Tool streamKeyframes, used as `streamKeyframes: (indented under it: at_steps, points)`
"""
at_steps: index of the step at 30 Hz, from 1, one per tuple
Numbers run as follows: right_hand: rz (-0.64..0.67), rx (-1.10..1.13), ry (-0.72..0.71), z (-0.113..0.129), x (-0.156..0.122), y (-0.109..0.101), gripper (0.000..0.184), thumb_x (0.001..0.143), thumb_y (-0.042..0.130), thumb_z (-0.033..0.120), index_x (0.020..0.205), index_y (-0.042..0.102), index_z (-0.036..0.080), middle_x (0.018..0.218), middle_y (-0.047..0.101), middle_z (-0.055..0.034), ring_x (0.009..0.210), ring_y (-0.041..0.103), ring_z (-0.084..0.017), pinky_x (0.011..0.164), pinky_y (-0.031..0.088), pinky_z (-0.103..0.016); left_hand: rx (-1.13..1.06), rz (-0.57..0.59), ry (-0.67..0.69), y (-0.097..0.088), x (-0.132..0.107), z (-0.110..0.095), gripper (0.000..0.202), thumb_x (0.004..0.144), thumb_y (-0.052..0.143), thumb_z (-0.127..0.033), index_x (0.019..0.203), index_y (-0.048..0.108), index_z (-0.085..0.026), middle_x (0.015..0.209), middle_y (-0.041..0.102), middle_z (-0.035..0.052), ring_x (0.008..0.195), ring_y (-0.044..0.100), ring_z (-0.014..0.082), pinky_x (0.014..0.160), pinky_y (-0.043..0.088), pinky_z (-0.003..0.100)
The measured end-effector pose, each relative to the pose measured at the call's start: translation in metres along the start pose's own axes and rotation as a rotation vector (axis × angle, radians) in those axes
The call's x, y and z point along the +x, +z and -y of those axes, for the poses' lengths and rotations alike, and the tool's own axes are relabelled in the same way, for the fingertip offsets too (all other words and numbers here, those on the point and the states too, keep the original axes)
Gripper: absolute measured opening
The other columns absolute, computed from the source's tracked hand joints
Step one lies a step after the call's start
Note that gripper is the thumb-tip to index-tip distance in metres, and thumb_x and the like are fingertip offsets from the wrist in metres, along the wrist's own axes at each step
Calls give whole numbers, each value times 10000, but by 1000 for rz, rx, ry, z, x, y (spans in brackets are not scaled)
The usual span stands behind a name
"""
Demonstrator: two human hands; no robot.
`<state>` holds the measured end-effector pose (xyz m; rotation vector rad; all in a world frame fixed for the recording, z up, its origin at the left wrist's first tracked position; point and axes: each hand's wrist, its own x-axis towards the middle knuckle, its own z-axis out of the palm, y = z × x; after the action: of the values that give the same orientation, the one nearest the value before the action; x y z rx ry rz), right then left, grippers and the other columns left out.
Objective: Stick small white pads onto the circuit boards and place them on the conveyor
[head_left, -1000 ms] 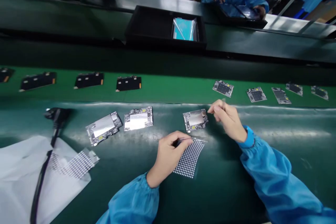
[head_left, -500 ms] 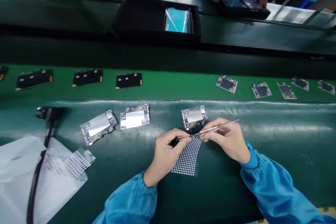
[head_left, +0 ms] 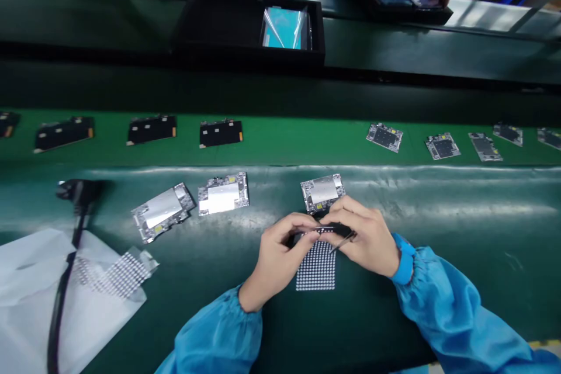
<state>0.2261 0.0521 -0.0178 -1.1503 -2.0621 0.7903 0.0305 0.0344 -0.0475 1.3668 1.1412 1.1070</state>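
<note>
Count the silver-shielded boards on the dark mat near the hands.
3. The left board and middle board lie left of the left hand; the right board lies beyond the right hand, partly covered.

bench: dark green mat (head_left: pixel 438 280) | belt (head_left: pixel 284 146): green | far tray (head_left: pixel 210 17): black

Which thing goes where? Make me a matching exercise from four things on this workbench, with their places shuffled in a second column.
Things:
1. tweezers
2. sheet of white dots
3. black tray
4. white paper

Places:
A. on the far shelf, with a blue packet inside
B. at the near left, under a black cable
C. in the right hand
D. on the dark mat, partly under the left hand

Pairs: 1-C, 2-D, 3-A, 4-B.
</note>
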Motion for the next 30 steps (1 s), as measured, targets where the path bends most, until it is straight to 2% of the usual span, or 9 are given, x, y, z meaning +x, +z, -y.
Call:
streamKeyframes:
  at_steps: [2, 4, 7, 12, 19, 24, 26, 28, 30]
  points:
    - [3, 37, -18, -1, 0, 4, 75, 940, 681, 276, 955, 720, 213, 898, 696, -48, 765, 674, -156, 666, 520, -270, 14, 4, 15, -1, 0, 0, 101, 865, 694, -157, 950, 742, -183, 895, 763, 52, 789, 727, 169, 746, 601, 276]
    - [10, 76, -12, -2, -1, 5, 83, 952, 660, 255, 917, 724, 214, 845, 696, -40, 722, 663, -151, 645, 510, -271, 24, 13, 45, -1, 0, 0, 114, 864, 704, -168, 963, 756, -191, 912, 767, 57, 818, 730, 179, 760, 604, 288]
    - [6, 140, 24, -3, -2, 5, 99, 951, 656, 249, 893, 733, 226, 814, 690, -32, 692, 656, -152, 625, 503, -277, 32, 26, 76, -1, 2, -1, 79, 840, 746, -189, 912, 778, -200, 896, 772, 63, 842, 735, 200, 748, 608, 300]
    - [33, 181, 40, -5, -3, 7, 115, 948, 646, 224, 897, 749, 234, 810, 688, -28, 696, 659, -152, 637, 509, -278, 37, 0, 75, -1, 4, -2, 27, 825, 764, -196, 835, 788, -203, 809, 776, 51, 745, 732, 186, 689, 609, 287]
    - [39, 155, 73, -9, -1, 4, 92, 915, 697, 255, 998, 735, 243, 928, 716, -43, 802, 692, -174, 716, 564, -290, 65, -11, 73, -1, 4, 0, 35, 823, 778, -230, 817, 799, -203, 797, 792, 51, 718, 740, 185, 678, 611, 285]
    - [93, 255, 147, -8, 1, -11, 241, 844, 785, 372, 1043, 734, 246, 1002, 665, -58, 781, 658, -173, 647, 565, -294, 99, -40, 75, -2, 4, 1, 47, 830, 766, -219, 804, 802, -209, 794, 796, 44, 715, 742, 182, 677, 609, 283]
    - [52, 345, 172, -10, 1, -19, 206, 933, 669, 417, 1006, 735, 236, 998, 649, -69, 820, 649, -187, 687, 570, -323, 124, -42, 74, -2, 3, 1, 61, 835, 759, -227, 793, 800, -209, 789, 796, 46, 715, 742, 187, 677, 611, 291]
    - [-20, 428, 178, -12, 1, -24, 342, 1020, 497, 448, 939, 739, 222, 998, 648, -84, 866, 642, -199, 746, 566, -356, 141, -45, 76, -1, 3, 0, 72, 838, 752, -226, 784, 796, -210, 783, 795, 45, 712, 740, 186, 674, 612, 292]
    - [-88, 489, 223, -15, -1, -26, 453, 1047, 408, 482, 909, 744, 211, 917, 653, -76, 758, 623, -174, 678, 557, -337, 151, -53, 80, -1, 3, 0, 79, 839, 745, -220, 777, 793, -211, 777, 793, 40, 705, 737, 181, 671, 610, 287]
